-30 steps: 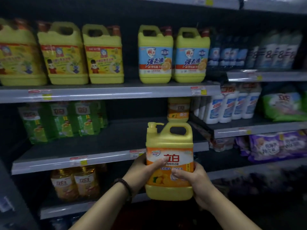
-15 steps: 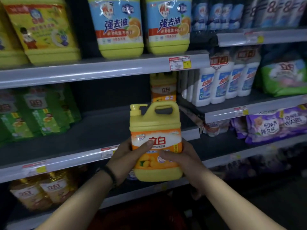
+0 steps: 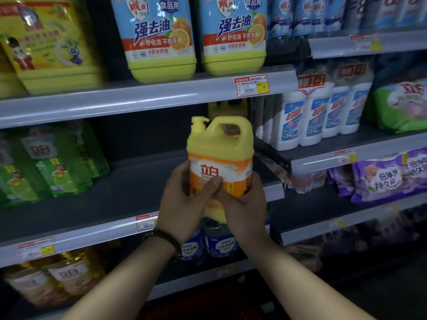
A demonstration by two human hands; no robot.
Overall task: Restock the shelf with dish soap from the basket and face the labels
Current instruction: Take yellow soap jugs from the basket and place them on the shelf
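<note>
Fingers (image 3: pixel 178 173) of the left hand (image 3: pixel 182 204) curl round the left side of a yellow dish soap jug (image 3: pixel 219 144), thumb laid across its front label; right hand (image 3: pixel 246 204) grips the jug's right side likewise, thumb on the label's lower part. Jug: upright, pump top at left, moulded handle at right, orange-and-white label facing the camera, held in the air before the front edge of the grey middle shelf (image 3: pixel 115 192). Second matching jug (image 3: pixel 228 107): at the back of that shelf, partly hidden. Green refill pouches (image 3: pixel 57 162): same shelf, left. Blue-labelled yellow jugs (image 3: pixel 161 35): shelf above. White detergent bottles (image 3: pixel 312 116): right bay. Black wristband (image 3: pixel 161 239): left wrist.
</note>
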